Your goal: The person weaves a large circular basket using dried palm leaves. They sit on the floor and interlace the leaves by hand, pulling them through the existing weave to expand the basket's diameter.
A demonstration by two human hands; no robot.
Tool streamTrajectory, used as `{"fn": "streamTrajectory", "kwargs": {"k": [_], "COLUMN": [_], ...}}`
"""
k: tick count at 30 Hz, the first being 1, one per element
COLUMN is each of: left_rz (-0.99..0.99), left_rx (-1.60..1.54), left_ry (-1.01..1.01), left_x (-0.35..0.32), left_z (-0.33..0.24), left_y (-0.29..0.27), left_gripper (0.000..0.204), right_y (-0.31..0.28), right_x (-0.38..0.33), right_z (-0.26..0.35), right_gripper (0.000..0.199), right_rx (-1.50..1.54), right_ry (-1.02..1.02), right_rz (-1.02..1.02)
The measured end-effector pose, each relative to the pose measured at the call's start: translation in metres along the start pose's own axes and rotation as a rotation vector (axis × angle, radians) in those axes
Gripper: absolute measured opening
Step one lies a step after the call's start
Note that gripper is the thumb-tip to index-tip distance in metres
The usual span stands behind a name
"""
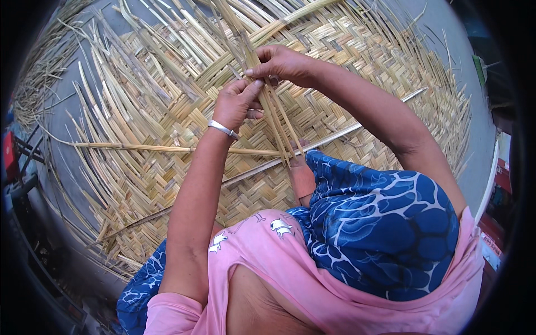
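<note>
A small bunch of long, flat, straw-coloured reed strips [272, 114] runs from the far side down toward my knee. My left hand [239, 101], with a silver bangle on its wrist, pinches the bunch from the left. Just above it, my right hand [277, 66] grips the same strips with bent fingers. Beneath both hands spreads a large herringbone-woven reed mat [329, 72], its loose strip ends fanning out at the far and left sides. Some fingers are hidden behind the strips.
A thin yellowish strip [178, 148] lies across the mat from the left. A long pale rod [335, 133] crosses it diagonally. Loose reeds [42, 84] are heaped on the grey floor [61, 120] at the far left. A red object [10, 156] stands at the left edge.
</note>
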State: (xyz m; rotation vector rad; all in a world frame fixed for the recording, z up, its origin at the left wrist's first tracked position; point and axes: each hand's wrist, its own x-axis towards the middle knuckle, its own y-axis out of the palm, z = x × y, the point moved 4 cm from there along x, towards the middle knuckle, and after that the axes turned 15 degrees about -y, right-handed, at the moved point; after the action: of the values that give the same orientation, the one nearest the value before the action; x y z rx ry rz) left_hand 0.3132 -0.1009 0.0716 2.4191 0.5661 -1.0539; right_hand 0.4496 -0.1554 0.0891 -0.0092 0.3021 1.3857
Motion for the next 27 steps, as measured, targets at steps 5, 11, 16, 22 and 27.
{"fn": "streamTrajectory", "kwargs": {"k": [5, 11, 16, 22, 27], "left_rz": [0.048, 0.117, 0.126, 0.16, 0.302], "left_rx": [0.11, 0.107, 0.098, -0.062, -0.2], "left_ry": [-0.037, -0.084, -0.061, -0.107, -0.112], "left_x": [0.001, -0.003, -0.005, -0.01, -0.02], "left_z": [0.008, 0.018, 0.013, 0.011, 0.005], "left_y": [0.006, 0.015, 0.021, 0.026, 0.038], "left_gripper": [0.03, 0.028, 0.025, 0.024, 0.027], "right_y": [-0.011, -0.02, -0.022, -0.021, -0.021], "right_x": [0.015, 0.016, 0.015, 0.016, 0.018], "right_z": [0.017, 0.024, 0.018, 0.016, 0.011], "right_gripper": [0.02, 0.025, 0.026, 0.026, 0.025], "right_rx": [-0.125, -0.186, -0.148, -0.119, -0.017], "right_ry": [-0.124, -0.204, -0.238, -0.263, -0.32], "right_rz": [-0.121, -0.263, -0.356, -0.381, -0.425]}}
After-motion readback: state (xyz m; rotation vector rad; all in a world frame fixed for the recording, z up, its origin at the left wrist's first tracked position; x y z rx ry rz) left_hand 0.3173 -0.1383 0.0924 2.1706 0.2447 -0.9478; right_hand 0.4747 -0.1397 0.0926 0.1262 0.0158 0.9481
